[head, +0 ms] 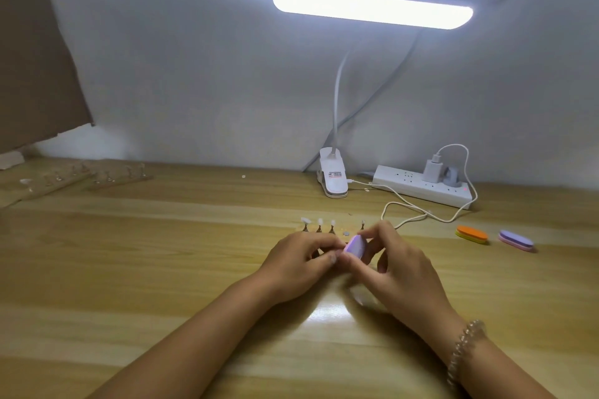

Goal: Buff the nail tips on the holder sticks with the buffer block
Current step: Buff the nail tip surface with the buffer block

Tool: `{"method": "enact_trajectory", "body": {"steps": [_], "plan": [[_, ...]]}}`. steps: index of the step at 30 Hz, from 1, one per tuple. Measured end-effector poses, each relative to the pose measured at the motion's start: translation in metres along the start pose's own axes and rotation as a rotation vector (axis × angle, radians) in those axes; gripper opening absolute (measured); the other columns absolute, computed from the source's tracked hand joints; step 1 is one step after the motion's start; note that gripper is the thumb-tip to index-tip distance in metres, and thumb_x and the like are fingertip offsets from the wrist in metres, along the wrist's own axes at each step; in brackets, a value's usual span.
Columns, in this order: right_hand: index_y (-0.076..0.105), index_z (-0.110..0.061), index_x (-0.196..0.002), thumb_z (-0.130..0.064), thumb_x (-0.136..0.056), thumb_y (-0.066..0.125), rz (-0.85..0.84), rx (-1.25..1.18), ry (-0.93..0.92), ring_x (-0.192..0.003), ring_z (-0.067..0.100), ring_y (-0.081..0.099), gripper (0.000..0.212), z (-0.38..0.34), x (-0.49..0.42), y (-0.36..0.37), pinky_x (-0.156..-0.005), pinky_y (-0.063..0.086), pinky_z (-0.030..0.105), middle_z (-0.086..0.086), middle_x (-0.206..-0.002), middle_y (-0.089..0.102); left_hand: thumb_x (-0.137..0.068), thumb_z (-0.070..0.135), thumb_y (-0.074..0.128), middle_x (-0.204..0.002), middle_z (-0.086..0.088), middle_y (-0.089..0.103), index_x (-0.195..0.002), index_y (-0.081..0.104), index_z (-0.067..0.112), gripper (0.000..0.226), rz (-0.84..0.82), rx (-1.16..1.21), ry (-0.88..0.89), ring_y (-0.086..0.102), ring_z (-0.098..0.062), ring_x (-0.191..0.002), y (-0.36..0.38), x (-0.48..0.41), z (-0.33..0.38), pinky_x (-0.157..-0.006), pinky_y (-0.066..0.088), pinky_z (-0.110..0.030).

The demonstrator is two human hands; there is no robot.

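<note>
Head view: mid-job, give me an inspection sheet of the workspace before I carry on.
Surface: wooden table, with lamp glare between the wrists.
Job's things: four holder sticks stand upright in a row behind the hands, with a gap between the third and fourth; buffer block is in hand.
Clutter: orange buffer and purple buffer lie at right; spare stick racks lie far left.
Grips: right grip holds the buffer block; left grip is curled against it, contents hidden.
Cables: white charger cable loops from the power strip towards the hands.
Surroundings: clip lamp lit; cardboard at left.
</note>
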State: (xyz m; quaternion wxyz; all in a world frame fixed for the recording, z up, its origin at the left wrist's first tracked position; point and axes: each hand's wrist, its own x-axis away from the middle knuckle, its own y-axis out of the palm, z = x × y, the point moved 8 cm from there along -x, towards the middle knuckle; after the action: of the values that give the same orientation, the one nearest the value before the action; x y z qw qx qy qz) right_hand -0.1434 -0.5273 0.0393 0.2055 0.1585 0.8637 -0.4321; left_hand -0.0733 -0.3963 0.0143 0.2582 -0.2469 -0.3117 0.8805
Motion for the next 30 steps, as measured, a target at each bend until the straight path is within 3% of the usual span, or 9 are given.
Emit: {"method": "enact_trajectory", "body": {"steps": [6, 10, 13, 16, 18, 20, 23, 26, 30], "plan": [[0.049, -0.033, -0.09, -0.066, -0.074, 0.062, -0.034, 0.031, -0.049, -0.059, 0.004, 0.055, 0.039, -0.005, 0.005, 0.005, -0.055, 0.045, 0.028, -0.019, -0.075, 0.061, -0.097, 0.018, 0.059, -0.091, 0.012, 0.071, -0.103, 0.073, 0.028, 0.018, -0.001, -0.009, -0.006, 0.058, -0.012, -0.077, 0.0, 0.0, -0.003, -0.069, 0.041, -0.027], [0.052, -0.03, -0.09, -0.061, -0.076, 0.067, 0.023, -0.023, 0.069, -0.059, 0.001, 0.055, 0.038, 0.01, -0.003, -0.001, -0.057, 0.039, 0.028, -0.017, -0.076, 0.064, -0.097, 0.023, 0.059, -0.082, 0.018, 0.066, -0.098, 0.073, 0.032, 0.016, -0.011, -0.019, -0.008, 0.051, 0.002, -0.066, 0.002, -0.001, -0.003, -0.064, 0.036, -0.022], [0.05, -0.032, -0.092, -0.063, -0.076, 0.063, -0.026, 0.061, -0.05, -0.058, 0.003, 0.052, 0.037, -0.003, 0.004, 0.005, -0.053, 0.038, 0.025, -0.019, -0.077, 0.061, -0.097, 0.021, 0.059, -0.087, 0.013, 0.07, -0.101, 0.073, 0.03, 0.017, -0.011, -0.031, -0.006, 0.053, -0.003, -0.071, 0.001, 0.0, -0.002, -0.065, 0.038, -0.024], [0.05, -0.03, -0.091, -0.058, -0.078, 0.068, -0.034, 0.015, 0.016, -0.06, 0.002, 0.053, 0.036, 0.001, 0.001, 0.004, -0.056, 0.04, 0.028, -0.018, -0.077, 0.062, -0.097, 0.023, 0.058, -0.091, 0.011, 0.071, -0.103, 0.073, 0.029, 0.017, -0.006, -0.045, -0.019, 0.057, -0.01, -0.077, 0.0, -0.001, -0.002, -0.072, 0.043, -0.029], [0.05, -0.028, -0.092, -0.056, -0.08, 0.068, 0.001, 0.019, 0.055, -0.06, 0.0, 0.053, 0.036, 0.008, -0.002, 0.0, -0.059, 0.04, 0.031, -0.016, -0.077, 0.062, -0.097, 0.023, 0.059, -0.087, 0.013, 0.07, -0.101, 0.073, 0.029, 0.016, -0.007, -0.042, -0.021, 0.054, -0.004, -0.073, 0.001, -0.002, -0.002, -0.071, 0.043, -0.029], [0.048, -0.029, -0.093, -0.061, -0.079, 0.064, -0.021, 0.058, -0.018, -0.064, 0.005, 0.056, 0.038, 0.0, 0.002, 0.003, -0.059, 0.045, 0.033, -0.018, -0.076, 0.06, -0.096, 0.022, 0.059, -0.082, 0.018, 0.065, -0.102, 0.073, 0.029, 0.017, -0.004, -0.04, -0.02, 0.05, 0.001, -0.068, 0.0, -0.001, -0.003, -0.066, 0.039, -0.025], [0.049, -0.03, -0.094, -0.063, -0.076, 0.062, -0.075, 0.036, -0.052, -0.066, 0.008, 0.058, 0.04, -0.006, 0.005, 0.008, -0.059, 0.049, 0.034, -0.018, -0.073, 0.058, -0.096, 0.022, 0.059, -0.082, 0.016, 0.067, -0.102, 0.074, 0.028, 0.017, 0.005, -0.026, -0.029, 0.051, -0.001, -0.067, -0.001, -0.001, -0.003, -0.066, 0.039, -0.025], [0.05, -0.028, -0.093, -0.057, -0.08, 0.067, 0.012, 0.021, 0.031, -0.069, 0.01, 0.058, 0.036, 0.006, -0.002, 0.0, -0.064, 0.048, 0.036, -0.014, -0.077, 0.062, -0.097, 0.024, 0.059, -0.09, 0.012, 0.071, -0.103, 0.073, 0.027, 0.016, -0.009, -0.034, -0.028, 0.057, -0.011, -0.076, 0.0, -0.002, -0.002, -0.072, 0.043, -0.029], [0.049, -0.03, -0.095, -0.06, -0.079, 0.062, -0.051, 0.076, -0.079, -0.067, 0.008, 0.057, 0.036, -0.006, 0.005, 0.009, -0.059, 0.048, 0.034, -0.017, -0.079, 0.058, -0.096, 0.02, 0.058, -0.082, 0.015, 0.066, -0.1, 0.073, 0.027, 0.017, -0.01, -0.02, -0.013, 0.051, -0.004, -0.067, 0.0, -0.001, -0.002, -0.066, 0.038, -0.026]]}}
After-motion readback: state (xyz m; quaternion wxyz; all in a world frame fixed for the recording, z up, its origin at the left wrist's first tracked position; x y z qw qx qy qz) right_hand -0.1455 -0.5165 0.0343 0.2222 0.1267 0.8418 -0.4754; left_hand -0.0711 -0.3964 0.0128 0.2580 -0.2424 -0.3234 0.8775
